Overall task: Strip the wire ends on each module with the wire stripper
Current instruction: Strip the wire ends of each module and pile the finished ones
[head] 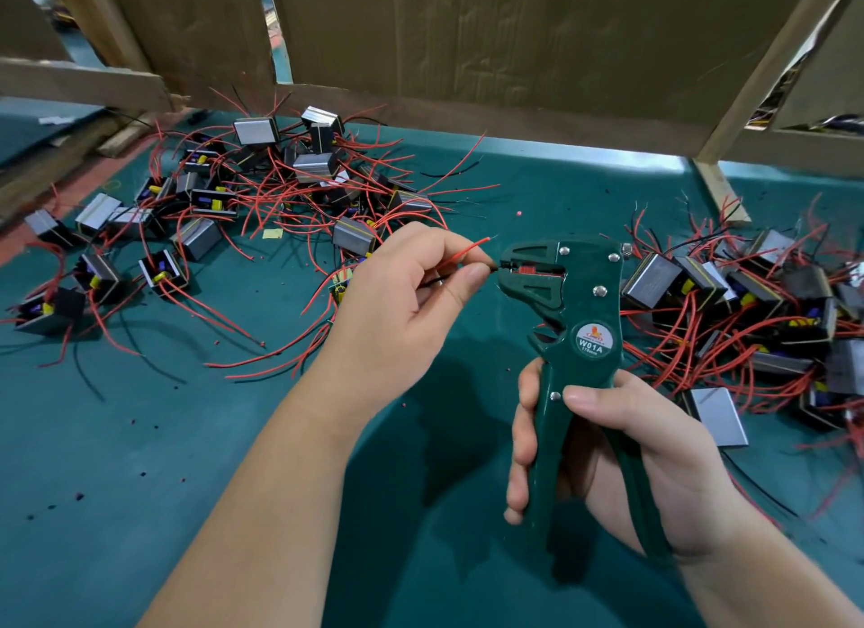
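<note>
My right hand grips the handles of a dark green wire stripper, held upright with its jaws pointing left. My left hand pinches a thin black wire between thumb and forefinger, and the wire's end sits in the stripper's jaws. A red wire also runs through my left fingers and its tip sticks up beside the jaws. The module these wires belong to is mostly hidden behind my left hand.
A heap of modules with red and black wires lies at the back left on the green mat. Another heap of modules fills the right side. Cardboard walls and wooden slats close off the back. Small bits of insulation dot the mat.
</note>
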The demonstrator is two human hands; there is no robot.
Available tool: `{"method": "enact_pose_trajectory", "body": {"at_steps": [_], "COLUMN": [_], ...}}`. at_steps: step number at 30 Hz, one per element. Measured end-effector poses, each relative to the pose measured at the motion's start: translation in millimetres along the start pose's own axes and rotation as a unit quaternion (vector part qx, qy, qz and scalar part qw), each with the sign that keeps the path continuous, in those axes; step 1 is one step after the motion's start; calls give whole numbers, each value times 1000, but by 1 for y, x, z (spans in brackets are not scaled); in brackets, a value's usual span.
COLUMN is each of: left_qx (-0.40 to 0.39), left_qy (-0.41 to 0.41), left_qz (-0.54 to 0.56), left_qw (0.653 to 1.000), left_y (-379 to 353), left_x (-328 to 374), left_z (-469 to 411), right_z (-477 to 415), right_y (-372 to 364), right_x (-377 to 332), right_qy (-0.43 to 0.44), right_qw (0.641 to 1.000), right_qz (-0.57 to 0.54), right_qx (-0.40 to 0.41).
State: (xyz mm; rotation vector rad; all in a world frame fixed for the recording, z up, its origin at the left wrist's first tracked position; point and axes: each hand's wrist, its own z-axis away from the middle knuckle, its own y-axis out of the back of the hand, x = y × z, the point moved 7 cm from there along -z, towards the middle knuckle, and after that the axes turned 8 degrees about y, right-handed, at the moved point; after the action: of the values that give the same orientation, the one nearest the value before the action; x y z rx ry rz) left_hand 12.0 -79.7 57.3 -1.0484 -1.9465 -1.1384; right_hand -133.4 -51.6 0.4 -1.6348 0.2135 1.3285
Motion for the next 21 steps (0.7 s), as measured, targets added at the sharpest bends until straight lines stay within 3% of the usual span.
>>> {"method": "enact_pose_trajectory", "body": {"at_steps": [4,8,11,13,15,18,21], "left_qx": [-6,-62,-79,-59,-39,-59,-107], "left_qy": [18,14,58,127,195,258,295], "left_qz": [-27,-116,-109,-10,160,391,495], "left_qw": [999,991,989,990,967,882,810], "left_y": [3,-7,-15,-15,-13,-24,-40], "left_x": [-9,-16,-23,-29,-32,-30,-23], "left_z": [-2,-3,-1,-1,-2,1,7], "right_z": [2,-3,-8,-9,-9,-10,-10], "right_y": [-2,6,11,16,17,11,2], "right_x": [3,6,1,-9,-12,-5,7], "right_qy": [-1,3,47,104,123,102,73], "right_qw": [1000,994,989,984,986,992,996], "right_qz": [-8,-8,-63,-77,-51,14,38], "right_qx": [24,112,127,119,101,68,38]}}
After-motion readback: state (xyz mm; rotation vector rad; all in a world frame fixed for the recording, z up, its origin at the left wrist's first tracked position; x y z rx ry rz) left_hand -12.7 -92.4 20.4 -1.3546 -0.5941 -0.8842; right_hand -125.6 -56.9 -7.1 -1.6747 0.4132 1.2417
